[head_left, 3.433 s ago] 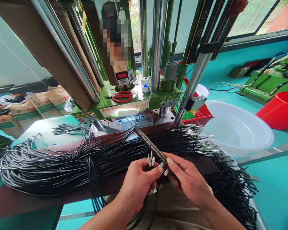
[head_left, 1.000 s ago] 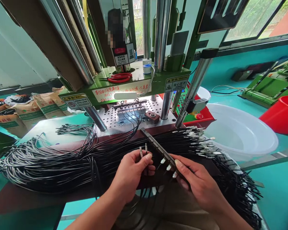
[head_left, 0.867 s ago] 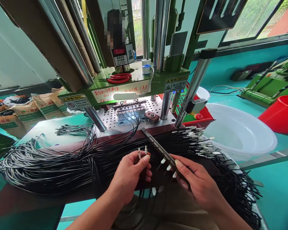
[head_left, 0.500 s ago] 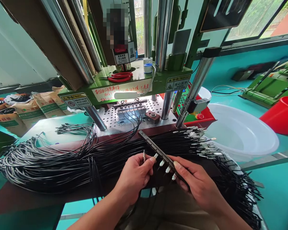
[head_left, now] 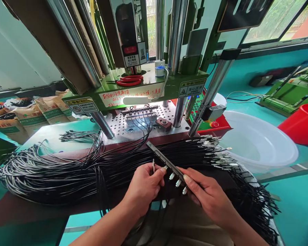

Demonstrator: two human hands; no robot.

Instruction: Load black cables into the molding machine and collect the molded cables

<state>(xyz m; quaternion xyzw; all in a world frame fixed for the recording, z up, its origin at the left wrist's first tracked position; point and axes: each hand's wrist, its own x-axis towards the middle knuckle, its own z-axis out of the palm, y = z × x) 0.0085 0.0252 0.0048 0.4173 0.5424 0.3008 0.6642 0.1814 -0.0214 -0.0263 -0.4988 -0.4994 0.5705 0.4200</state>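
Slanting from the right hand, the dark bar points forward-left.

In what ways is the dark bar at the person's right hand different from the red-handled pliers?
The dark bar is straight; the pliers have two curved handles. The bar is held slanted by the right hand; the pliers lie unheld on top of the green machine plate. Small metal pieces stick out along the bar's side; none show on the pliers. Both are longer than they are wide.
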